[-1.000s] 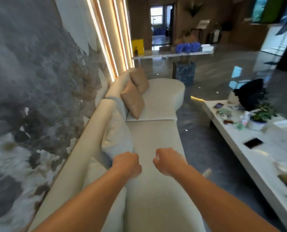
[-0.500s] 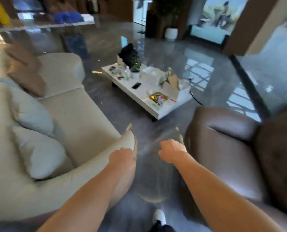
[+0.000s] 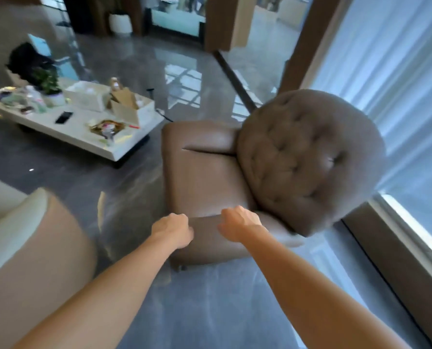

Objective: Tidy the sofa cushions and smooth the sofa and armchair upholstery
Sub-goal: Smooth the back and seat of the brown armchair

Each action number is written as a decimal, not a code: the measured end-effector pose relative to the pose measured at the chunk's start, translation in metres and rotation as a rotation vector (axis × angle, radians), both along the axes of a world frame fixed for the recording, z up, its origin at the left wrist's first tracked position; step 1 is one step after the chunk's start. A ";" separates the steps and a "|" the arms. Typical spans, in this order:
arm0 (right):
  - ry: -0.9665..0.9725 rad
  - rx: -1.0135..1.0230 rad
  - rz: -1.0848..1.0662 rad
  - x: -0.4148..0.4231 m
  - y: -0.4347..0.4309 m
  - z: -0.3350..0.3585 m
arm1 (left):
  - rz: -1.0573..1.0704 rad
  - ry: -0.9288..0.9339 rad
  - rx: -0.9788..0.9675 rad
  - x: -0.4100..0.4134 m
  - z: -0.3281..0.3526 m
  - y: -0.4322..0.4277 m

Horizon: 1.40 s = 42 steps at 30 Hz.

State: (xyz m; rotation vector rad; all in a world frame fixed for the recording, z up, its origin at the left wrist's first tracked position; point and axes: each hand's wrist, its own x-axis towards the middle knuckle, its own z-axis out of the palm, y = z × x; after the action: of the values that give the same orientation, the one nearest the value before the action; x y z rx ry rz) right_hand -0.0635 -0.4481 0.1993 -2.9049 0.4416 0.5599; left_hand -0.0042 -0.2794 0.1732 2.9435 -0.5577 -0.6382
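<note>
A brown leather armchair (image 3: 204, 177) with a round tufted backrest (image 3: 308, 159) stands in the middle of the view, its seat facing left. My left hand (image 3: 172, 229) is curled into a loose fist just off the near armrest's front end. Over the same near armrest (image 3: 204, 230) hovers my right hand (image 3: 240, 226), also fisted and holding nothing. The cream sofa's arm (image 3: 23, 238) shows at the lower left; its cushions are out of view.
A low white coffee table (image 3: 89, 139) cluttered with boxes, a potted plant (image 3: 48, 84) and a phone stands at the left. Glossy grey floor (image 3: 124, 187) lies between sofa and armchair. Sheer curtains (image 3: 398, 84) and a window sill run along the right.
My view has swung right from the cream sofa to the brown armchair, which is now centred and close. Both fists have stayed held out in front and now reach its near armrest.
</note>
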 end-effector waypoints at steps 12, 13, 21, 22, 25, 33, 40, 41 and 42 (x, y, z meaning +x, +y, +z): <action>-0.002 -0.071 -0.312 -0.161 -0.332 0.004 | -0.216 0.071 -0.048 -0.122 -0.017 -0.336; -0.017 -0.066 -0.316 -0.156 -0.346 0.003 | -0.204 0.059 -0.044 -0.112 -0.019 -0.348; -0.049 -0.111 -0.248 -0.068 -0.481 -0.005 | -0.084 0.117 -0.042 -0.013 -0.060 -0.474; -0.051 -0.121 -0.244 -0.053 -0.503 -0.003 | -0.082 0.130 -0.052 -0.001 -0.060 -0.499; -0.059 -0.153 -0.241 -0.003 -0.579 0.012 | -0.066 0.159 -0.135 0.039 -0.049 -0.581; -0.265 -0.231 -0.061 0.152 -0.761 0.052 | 0.125 -0.013 -0.440 0.151 0.016 -0.743; -0.358 -0.201 0.380 0.344 -0.862 0.017 | 0.457 -0.181 -0.475 0.229 -0.004 -0.833; -0.346 -0.196 0.458 0.365 -0.872 0.011 | 0.539 -0.189 -0.480 0.232 -0.009 -0.846; -0.318 -0.192 0.548 0.381 -0.881 0.005 | 0.626 -0.187 -0.487 0.232 -0.013 -0.860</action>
State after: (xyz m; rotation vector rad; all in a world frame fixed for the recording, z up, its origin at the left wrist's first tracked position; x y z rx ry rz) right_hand 0.3176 -1.3294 0.2038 -3.2132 -0.3745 0.1034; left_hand 0.2276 -1.1390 0.1602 2.4995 0.1913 -0.1292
